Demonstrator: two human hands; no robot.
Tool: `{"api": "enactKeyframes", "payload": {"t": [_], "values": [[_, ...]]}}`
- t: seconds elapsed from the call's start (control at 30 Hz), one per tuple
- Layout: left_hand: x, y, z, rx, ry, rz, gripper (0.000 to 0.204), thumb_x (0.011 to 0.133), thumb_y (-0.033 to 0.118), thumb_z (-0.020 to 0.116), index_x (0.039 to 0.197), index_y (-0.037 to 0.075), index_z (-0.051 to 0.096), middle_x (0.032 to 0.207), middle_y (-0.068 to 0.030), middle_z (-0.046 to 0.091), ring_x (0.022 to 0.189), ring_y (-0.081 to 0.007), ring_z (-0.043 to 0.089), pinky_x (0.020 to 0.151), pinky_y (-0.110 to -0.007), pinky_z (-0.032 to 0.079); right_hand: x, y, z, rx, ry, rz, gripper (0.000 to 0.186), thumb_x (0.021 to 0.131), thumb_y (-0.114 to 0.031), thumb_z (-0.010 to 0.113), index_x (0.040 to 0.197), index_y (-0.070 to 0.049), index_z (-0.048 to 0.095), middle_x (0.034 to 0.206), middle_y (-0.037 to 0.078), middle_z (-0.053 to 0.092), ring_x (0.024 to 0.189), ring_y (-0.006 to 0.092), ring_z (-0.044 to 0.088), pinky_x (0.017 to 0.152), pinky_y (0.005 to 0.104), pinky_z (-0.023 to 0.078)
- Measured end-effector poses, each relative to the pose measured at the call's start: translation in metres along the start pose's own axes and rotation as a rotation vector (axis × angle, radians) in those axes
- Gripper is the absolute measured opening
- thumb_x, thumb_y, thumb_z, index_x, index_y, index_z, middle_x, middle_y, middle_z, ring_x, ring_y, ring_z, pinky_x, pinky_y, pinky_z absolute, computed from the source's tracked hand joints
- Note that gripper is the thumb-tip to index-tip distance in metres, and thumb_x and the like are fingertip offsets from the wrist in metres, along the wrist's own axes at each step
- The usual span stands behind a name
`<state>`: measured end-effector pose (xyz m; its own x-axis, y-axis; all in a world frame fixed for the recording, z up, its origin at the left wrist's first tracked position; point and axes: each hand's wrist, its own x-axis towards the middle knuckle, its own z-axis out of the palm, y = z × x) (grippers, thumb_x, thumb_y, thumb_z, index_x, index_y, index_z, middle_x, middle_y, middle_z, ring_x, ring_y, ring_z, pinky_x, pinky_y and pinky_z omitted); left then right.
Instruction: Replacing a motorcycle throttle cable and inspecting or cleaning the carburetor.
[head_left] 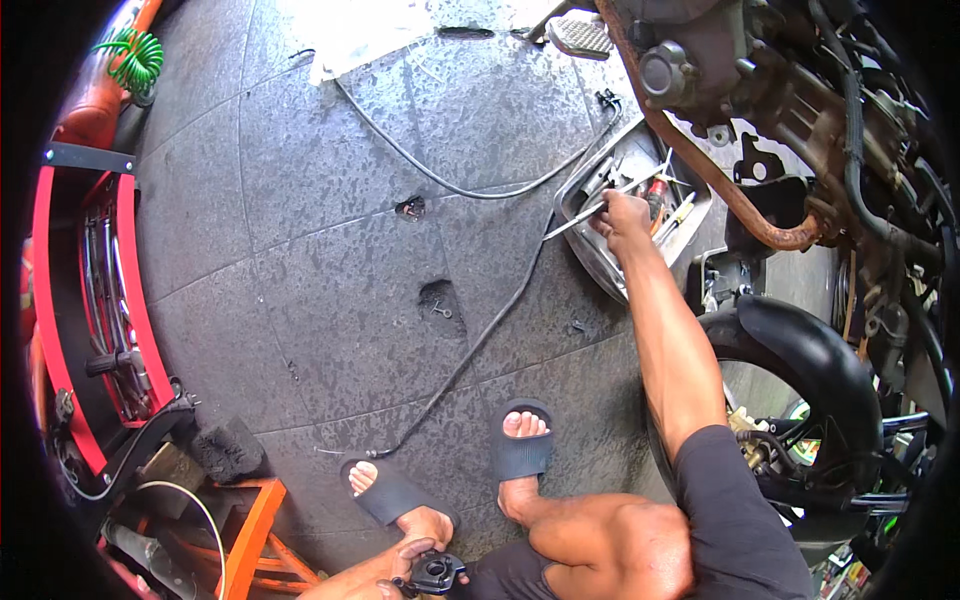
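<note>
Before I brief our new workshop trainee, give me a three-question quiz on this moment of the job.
1. True or false: the right hand reaches into the dented metal tool tray on the floor.
2. What does the left hand hold: A) a small black part, B) a green coiled hose, C) a sandal?
3. Fill in: the long black cable lies on the grey ____ floor.

Key: 1 true; 2 A; 3 tiled.

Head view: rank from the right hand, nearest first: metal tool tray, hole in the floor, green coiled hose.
From the right hand:
1. Metal tool tray, directly under the hand.
2. Hole in the floor, to its left, mid-floor.
3. Green coiled hose, far upper left.
</note>
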<state>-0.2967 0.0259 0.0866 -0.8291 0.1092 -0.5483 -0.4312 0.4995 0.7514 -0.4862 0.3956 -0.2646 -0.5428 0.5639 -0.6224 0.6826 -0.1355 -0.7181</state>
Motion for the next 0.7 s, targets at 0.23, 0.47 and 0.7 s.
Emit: {"api": "enactKeyframes", "payload": {"t": [0.23, 0.47, 0.7], "values": [[-0.028, -0.006, -0.01, -0.09, -0.222, 0.18, 0.02, 0.097, 0.008, 0.056, 0.088, -0.009, 0.063, 0.111, -0.0246, 0.067, 0.099, -0.0304, 0.069, 0.086, -0.029, 0.052, -0.031, 0.019, -0.02, -0.084, 0.156, -0.544, 0.023, 0.09, -0.017, 0.05, 0.079, 0.002, 0.058, 0.062, 0.004, 0.052, 0.046, 0.0145, 0.05, 0.043, 0.0299, 0.039], [-0.107, -0.101, 0.05, -0.735, -0.1, 0.31, 0.038, 0.102, 0.004, 0.042, 0.132, -0.02, 0.042, 0.135, -0.0239, 0.046, 0.112, -0.0343, 0.058, 0.098, -0.027, 0.043, -0.183, 0.007, -0.085, -0.409, -0.351, -0.438, 0.019, 0.095, -0.015, 0.049, 0.092, 0.001, 0.06, 0.058, -0.002, 0.049, 0.044, 0.0087, 0.046, 0.039, 0.0272, 0.035], [-0.142, -0.17, 0.114, -0.319, 0.165, 0.286, 0.033, 0.078, 0.024, 0.067, 0.099, -0.002, 0.064, 0.118, -0.0245, 0.062, 0.11, -0.0312, 0.061, 0.098, -0.04, 0.044, -0.348, -0.023, -0.093, -0.009, -0.844, 0.087, 0.037, 0.092, -0.012, 0.048, 0.126, 0.002, 0.052, 0.069, 0.003, 0.056, 0.043, 0.0101, 0.048, 0.037, 0.0244, 0.036]]}}
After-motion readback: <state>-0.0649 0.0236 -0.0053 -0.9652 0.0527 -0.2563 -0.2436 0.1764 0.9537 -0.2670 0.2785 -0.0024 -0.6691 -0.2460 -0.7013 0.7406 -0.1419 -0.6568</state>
